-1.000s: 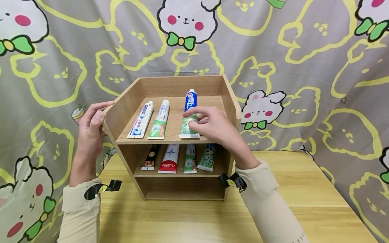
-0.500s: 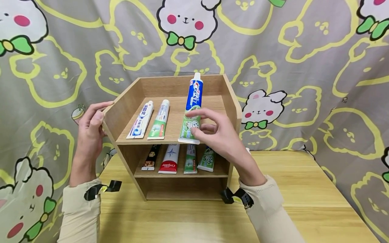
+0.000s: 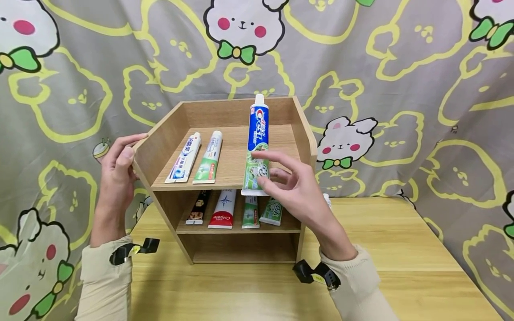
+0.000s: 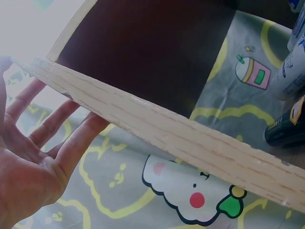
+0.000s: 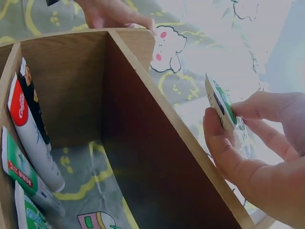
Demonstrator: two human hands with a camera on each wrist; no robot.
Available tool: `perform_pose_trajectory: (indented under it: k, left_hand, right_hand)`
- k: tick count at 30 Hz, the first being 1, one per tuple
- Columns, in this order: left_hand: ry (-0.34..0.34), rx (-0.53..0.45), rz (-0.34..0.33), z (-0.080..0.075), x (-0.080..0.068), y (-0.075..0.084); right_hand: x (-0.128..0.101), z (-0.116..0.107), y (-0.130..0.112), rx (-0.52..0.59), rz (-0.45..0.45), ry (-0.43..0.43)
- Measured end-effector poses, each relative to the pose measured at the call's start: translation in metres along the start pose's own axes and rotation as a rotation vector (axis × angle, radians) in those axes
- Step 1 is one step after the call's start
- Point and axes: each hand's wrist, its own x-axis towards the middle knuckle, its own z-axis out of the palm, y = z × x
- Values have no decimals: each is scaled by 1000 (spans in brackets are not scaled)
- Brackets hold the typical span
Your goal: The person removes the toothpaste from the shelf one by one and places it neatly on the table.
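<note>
My right hand (image 3: 295, 185) pinches a blue-and-green Crest toothpaste tube (image 3: 259, 127) near its crimped lower end, thumb in front, cap pointing up. The tube stands out over the front of the wooden shelf unit's (image 3: 237, 188) top tier. In the right wrist view the same tube (image 5: 221, 105) shows nearly edge-on between thumb and fingers. My left hand (image 3: 120, 165) grips the unit's left side panel at its upper front edge; in the left wrist view its fingers reach to that panel (image 4: 157, 124). Two white toothpaste tubes, one blue-lettered (image 3: 184, 158) and one green-ended (image 3: 209, 158), lie on the top tier.
On the middle tier lie a black tube (image 3: 198, 207), a red-and-white Colgate tube (image 3: 222, 209), and two green tubes, one slim (image 3: 250, 214) and one wider (image 3: 271, 211). The unit stands on a wooden table (image 3: 225, 290) before a patterned curtain (image 3: 361, 53).
My right hand has lifted the Crest tube off the top tier and drawn it forward, toward me, slightly rightward. My left hand keeps its grip on the side panel.
</note>
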Motion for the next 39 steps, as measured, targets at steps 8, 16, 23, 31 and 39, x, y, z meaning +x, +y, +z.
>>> perform_pose_trajectory:
  k: [8,16,23,31,39]
  left_hand:
    - [-6,5,11,-1,0,0]
    - [5,7,25,1,1,0]
    - [-9,8,21,-2,2,-3]
    - [-6,0,28,-2,2,1]
    - [-3,-11,23,-1,3,0]
  right_hand:
    - [-8,-3,4,29,6,-7]
    - [-17,-7,2,22,-14,-11]
    - [-25,-9,2,17,-51,-18]
    - [-39,-15,-2,-28,-91,-14]
    - [-57,-25,-8,-65,-106,45]
